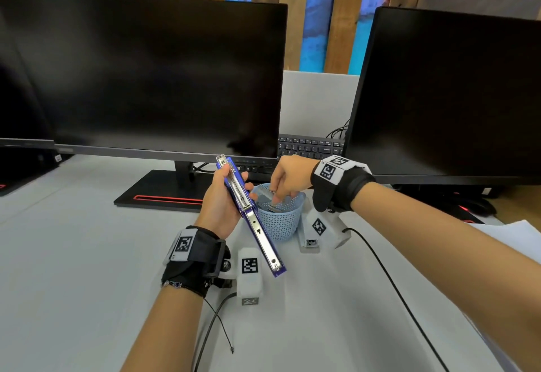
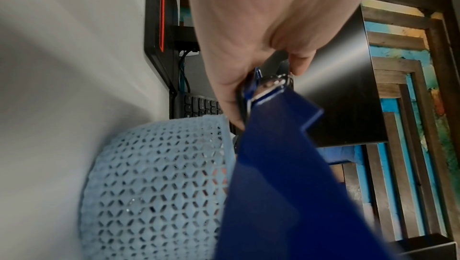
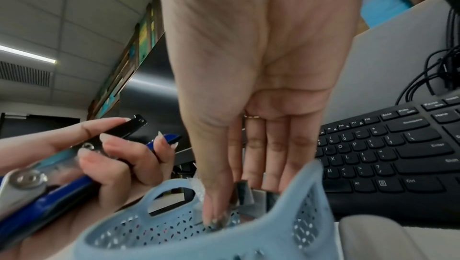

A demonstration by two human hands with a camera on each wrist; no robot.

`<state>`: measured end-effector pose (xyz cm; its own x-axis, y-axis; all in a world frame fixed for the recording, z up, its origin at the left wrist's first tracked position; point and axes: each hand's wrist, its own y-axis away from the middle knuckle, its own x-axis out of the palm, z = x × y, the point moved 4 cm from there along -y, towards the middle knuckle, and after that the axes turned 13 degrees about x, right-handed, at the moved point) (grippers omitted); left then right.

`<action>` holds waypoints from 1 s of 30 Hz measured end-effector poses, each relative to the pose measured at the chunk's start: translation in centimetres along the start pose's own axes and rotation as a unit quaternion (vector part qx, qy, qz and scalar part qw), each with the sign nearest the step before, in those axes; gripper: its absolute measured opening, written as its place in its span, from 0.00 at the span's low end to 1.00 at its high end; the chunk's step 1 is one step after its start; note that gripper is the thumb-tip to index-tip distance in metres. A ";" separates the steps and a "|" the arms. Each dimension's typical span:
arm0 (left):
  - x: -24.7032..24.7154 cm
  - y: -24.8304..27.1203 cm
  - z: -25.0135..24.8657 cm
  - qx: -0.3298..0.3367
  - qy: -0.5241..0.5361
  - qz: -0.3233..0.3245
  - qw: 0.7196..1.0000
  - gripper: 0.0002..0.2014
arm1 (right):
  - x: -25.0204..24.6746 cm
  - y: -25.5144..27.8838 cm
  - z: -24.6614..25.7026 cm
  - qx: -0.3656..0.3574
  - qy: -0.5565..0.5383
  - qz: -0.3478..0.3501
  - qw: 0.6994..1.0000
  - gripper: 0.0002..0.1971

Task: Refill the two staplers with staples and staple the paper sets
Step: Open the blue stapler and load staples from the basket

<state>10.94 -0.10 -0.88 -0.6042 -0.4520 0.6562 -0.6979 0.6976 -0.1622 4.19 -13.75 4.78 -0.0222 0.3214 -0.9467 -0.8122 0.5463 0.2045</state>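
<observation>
My left hand (image 1: pixel 231 193) grips a blue stapler (image 1: pixel 257 231) that is swung open flat, its metal staple channel facing up and its far end tilted toward the monitor. In the left wrist view the fingers (image 2: pixel 231 95) curl round the stapler's hinge end (image 2: pixel 271 85). My right hand (image 1: pixel 279 188) reaches down into a light blue mesh basket (image 1: pixel 281 225) just right of the stapler. There its thumb (image 3: pixel 211 205) and index finger pinch a strip of staples (image 3: pixel 243 191). More strips lie in the basket. No second stapler is in view.
Two dark monitors (image 1: pixel 152 73) (image 1: pixel 450 93) stand at the back, with a black keyboard (image 1: pixel 310 147) between them right behind the basket. White paper (image 1: pixel 515 237) lies at the right edge. Cables (image 1: pixel 389 281) trail from my wrists across the grey table.
</observation>
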 end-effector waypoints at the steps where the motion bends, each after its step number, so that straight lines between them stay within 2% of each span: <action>1: 0.0 0.0 0.0 -0.001 0.001 0.003 1.000 0.20 | 0.0 0.0 0.0 0.000 0.007 -0.002 1.000 0.14; 5: 0.0 -0.1 0.0 0.002 0.005 0.005 1.000 0.20 | 0.1 0.2 0.0 -0.001 0.036 -0.008 0.999 0.18; 11: 0.0 -0.1 0.0 0.003 -0.006 0.015 1.000 0.20 | 0.1 0.3 -0.2 -0.006 0.043 -0.024 0.999 0.17; 18: 0.0 -0.1 0.0 0.009 -0.012 0.008 1.000 0.21 | 0.0 0.1 -0.5 -0.009 -0.006 -0.039 0.999 0.08; 24: 0.0 -0.1 0.0 0.007 -0.016 0.004 1.000 0.21 | -0.1 0.2 -0.8 -0.005 -0.064 -0.032 0.997 0.08; 28: 0.1 0.0 0.0 0.009 -0.013 0.004 1.000 0.22 | -0.3 0.3 -0.7 -0.005 -0.084 -0.055 0.995 0.07; 30: 0.1 0.0 0.0 0.008 -0.013 0.002 1.000 0.22 | -0.4 0.3 -0.5 -0.013 -0.059 -0.075 0.995 0.07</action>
<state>10.90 -0.13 -0.78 -0.6169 -0.4629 0.6365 -0.7013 0.6904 -0.1776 3.66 -14.08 5.15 0.1684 0.3272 -0.9298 -0.8164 0.5749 0.0545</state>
